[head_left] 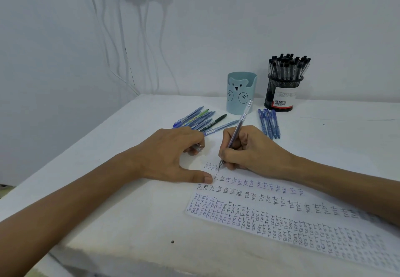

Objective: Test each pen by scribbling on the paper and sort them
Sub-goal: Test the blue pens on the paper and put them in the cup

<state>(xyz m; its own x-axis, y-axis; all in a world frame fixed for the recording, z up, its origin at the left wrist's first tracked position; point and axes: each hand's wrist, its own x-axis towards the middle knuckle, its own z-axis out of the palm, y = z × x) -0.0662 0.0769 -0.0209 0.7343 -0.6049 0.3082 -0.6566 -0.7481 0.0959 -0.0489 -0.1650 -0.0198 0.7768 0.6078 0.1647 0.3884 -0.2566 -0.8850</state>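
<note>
My right hand (249, 149) grips a clear blue pen (239, 126), its tip touching the white paper (270, 218) beside a short row of "TEST" words. The sheet is covered with rows of "TEST" writing. My left hand (173, 155) rests on the paper's left edge, thumb pressing the sheet, its fingers curled round a small clear pen cap (198, 147). A pile of several blue pens with a green and a black one (201, 119) lies behind my left hand. Several blue pens (269, 123) lie side by side behind my right hand.
A light blue bear cup (241, 92) stands at the back of the white table (129, 211). Right of it a black mesh holder (281, 93) is packed with several black-capped pens. White cables (121, 38) hang down the wall at the left.
</note>
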